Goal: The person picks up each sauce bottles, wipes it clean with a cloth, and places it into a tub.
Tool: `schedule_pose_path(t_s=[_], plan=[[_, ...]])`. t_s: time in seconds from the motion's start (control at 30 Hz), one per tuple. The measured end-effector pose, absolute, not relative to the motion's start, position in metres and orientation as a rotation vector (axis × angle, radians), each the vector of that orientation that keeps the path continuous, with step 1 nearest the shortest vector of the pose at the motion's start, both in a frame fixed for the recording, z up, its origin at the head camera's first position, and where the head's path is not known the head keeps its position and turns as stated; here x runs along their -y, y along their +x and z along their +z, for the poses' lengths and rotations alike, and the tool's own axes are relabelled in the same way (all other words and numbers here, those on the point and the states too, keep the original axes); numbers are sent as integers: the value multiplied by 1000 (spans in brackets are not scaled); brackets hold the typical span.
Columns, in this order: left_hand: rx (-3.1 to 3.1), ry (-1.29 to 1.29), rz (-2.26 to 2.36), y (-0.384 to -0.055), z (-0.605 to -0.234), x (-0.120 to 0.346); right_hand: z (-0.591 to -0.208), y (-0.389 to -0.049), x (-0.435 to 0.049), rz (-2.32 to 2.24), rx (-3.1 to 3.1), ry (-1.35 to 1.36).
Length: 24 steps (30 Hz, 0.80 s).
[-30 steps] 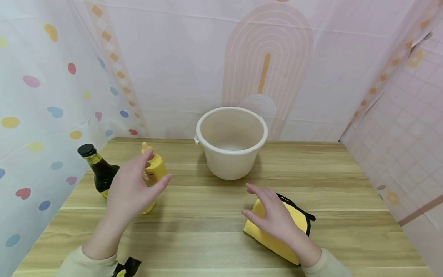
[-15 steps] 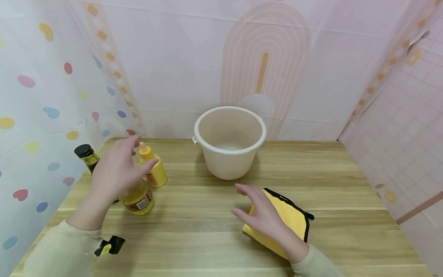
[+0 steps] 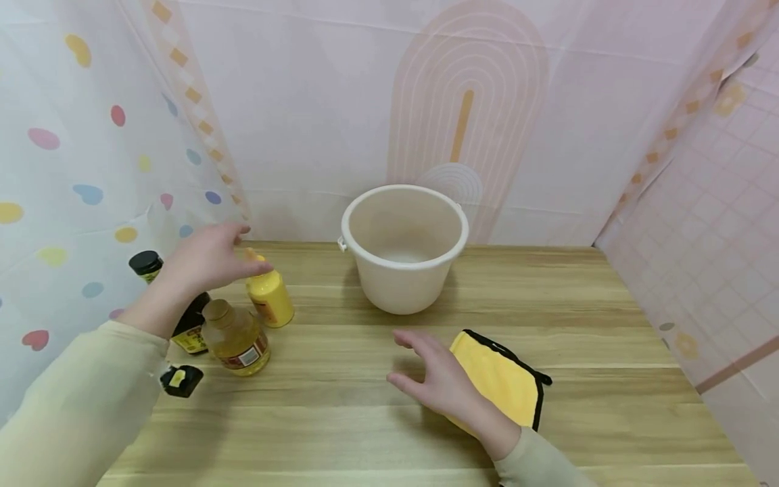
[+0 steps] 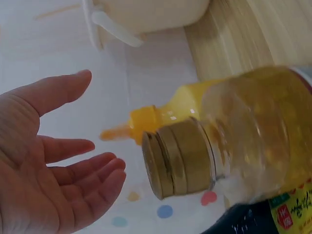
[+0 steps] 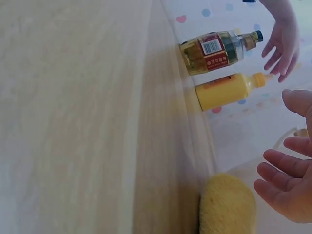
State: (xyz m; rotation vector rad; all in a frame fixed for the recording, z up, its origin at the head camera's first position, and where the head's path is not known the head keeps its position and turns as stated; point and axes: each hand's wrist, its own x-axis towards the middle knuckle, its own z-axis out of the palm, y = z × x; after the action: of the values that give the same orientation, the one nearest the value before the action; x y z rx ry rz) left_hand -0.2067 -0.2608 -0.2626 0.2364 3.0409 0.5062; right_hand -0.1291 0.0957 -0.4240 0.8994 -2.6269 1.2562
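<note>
My left hand (image 3: pixel 203 260) hovers over the bottles at the table's left, its thumb overlapping the nozzle of a yellow squeeze bottle (image 3: pixel 272 302). In the left wrist view that hand (image 4: pixel 63 161) has parted fingers, holds nothing and sits just off the nozzle tip. An oil bottle (image 3: pixel 239 348) with a gold cap (image 4: pixel 180 158) stands in front of the squeeze bottle. Behind my forearm, a dark sauce bottle (image 3: pixel 191 331) with a black cap is partly hidden. My right hand (image 3: pixel 443 382), fingers relaxed, hangs over the left side of a folded yellow cloth (image 3: pixel 502 379) edged in black.
A cream bucket (image 3: pixel 404 270) stands upright at the back middle of the wooden table (image 3: pixel 584 304). Patterned curtains (image 3: pixel 304 122) close in the back and both sides. A black and yellow piece (image 3: pixel 181 380) shows at my left sleeve.
My left hand has moved up and left, away from me, uncovering the oil bottle. My right hand has drifted left, so more of the cloth shows. The bottles and bucket stay put.
</note>
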Motion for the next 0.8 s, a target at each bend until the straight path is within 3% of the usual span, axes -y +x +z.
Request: schedule_pose_path(t_s=[0.8], plan=[[-2964, 306, 454, -238, -278, 266, -431, -110, -83, 1119, 2701, 994]])
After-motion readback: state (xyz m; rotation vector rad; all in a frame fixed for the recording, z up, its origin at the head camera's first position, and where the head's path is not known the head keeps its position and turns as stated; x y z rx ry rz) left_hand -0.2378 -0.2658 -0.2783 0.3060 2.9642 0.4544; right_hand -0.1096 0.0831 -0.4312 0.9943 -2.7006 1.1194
